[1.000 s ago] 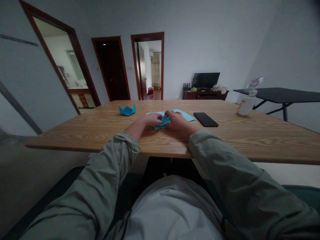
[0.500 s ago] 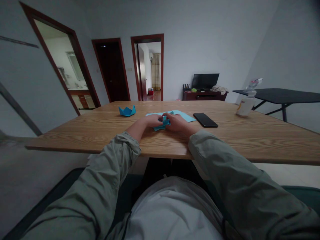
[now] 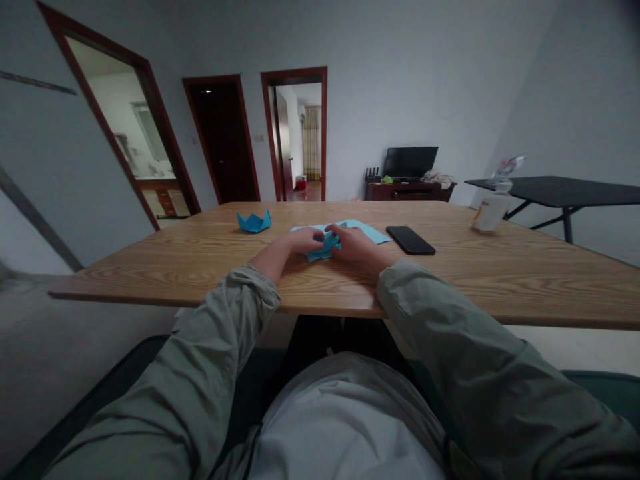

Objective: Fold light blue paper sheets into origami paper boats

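Your left hand [image 3: 303, 241] and right hand [image 3: 353, 245] sit together near the bench's [image 3: 165, 277] middle, fingers pinching a folded blue paper [image 3: 323, 250] between them. A paler blue paper sheet [image 3: 367, 231] lies beneath, reaching towards the far edge. Well left of the hands sits a blue origami crown [image 3: 254, 222]; a black smartphone [image 3: 411, 240] lies just right of the sheet. A plastic bottle [image 3: 491, 213] stands well apart, near the far right corner. Your olive jacket sleeves [image 3: 425, 307] cross the near edge.
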Tool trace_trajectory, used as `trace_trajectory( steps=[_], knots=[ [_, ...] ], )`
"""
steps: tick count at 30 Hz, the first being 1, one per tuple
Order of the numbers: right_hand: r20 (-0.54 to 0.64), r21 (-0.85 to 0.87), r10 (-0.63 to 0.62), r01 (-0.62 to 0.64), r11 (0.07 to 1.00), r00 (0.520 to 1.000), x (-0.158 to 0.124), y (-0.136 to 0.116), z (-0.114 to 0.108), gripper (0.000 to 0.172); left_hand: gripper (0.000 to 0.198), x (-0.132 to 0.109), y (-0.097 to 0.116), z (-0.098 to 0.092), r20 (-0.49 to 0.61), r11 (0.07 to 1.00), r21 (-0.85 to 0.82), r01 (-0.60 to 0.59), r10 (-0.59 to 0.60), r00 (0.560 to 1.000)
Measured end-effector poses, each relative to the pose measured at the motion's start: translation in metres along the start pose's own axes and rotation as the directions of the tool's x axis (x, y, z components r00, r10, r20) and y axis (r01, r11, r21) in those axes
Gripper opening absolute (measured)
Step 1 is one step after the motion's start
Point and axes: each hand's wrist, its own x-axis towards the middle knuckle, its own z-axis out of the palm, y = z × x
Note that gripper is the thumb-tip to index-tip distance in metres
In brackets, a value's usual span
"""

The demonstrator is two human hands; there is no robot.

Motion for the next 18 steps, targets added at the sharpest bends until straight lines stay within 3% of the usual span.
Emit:
trace_trajectory(
  steps=[10,18],
  knots=[
    [-0.010,0.029,0.032,-0.032,0.999,0.999,0.001,0.006,0.006,0.052,0.036,0.002,-0.008,0.002,0.001,0.993,-0.114,-0.039,0.039,0.999],
    [-0.060,0.086,0.061,-0.055,0.995,0.996,0.002,0.015,0.010,0.053,0.035,0.004,-0.022,0.003,-0.136,0.935,-0.350,-0.060,0.013,0.991]
  ],
)
